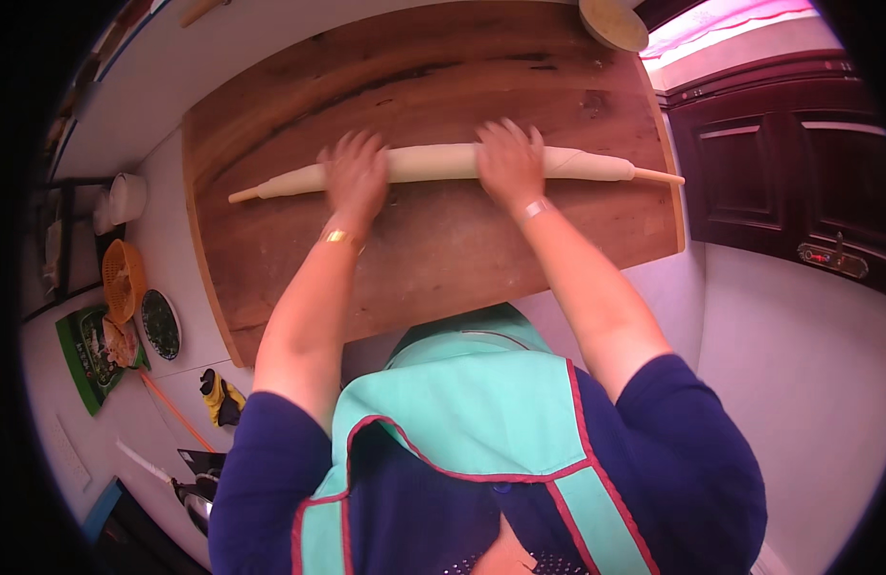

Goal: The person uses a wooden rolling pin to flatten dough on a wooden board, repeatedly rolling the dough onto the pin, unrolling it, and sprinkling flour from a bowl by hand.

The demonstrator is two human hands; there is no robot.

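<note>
Head view, from the left: a green package (86,359) lies by an orange basket (119,273), with a white container (128,197) beyond the basket and a round dark green thing with a pale rim (161,324) just to its right. Nearer the person, a yellow-and-black item (222,399) lies apart from these.

Next comes the brown wooden surface (424,259). Across its middle runs a rolling pin (243,195), its bare left tip showing, with a long roll of pale dough (431,163) wrapped round most of its length. The left hand (355,177), blurred, lies over the roll left of centre, its fingers stretched forward and slightly spread, pressed on top rather than closed round it; a gold-coloured bracelet (338,237) circles that wrist. The right hand (511,165) rests on the roll right of centre, its fingers likewise extended and a little apart, also blurred, with a silvery band (535,208) at the wrist.

Further right, a pale round bowl (614,24) sits at the surface's far corner. The pin's bare right end reaches the right edge of the surface, and beyond stands a dark red panelled door (750,163).
</note>
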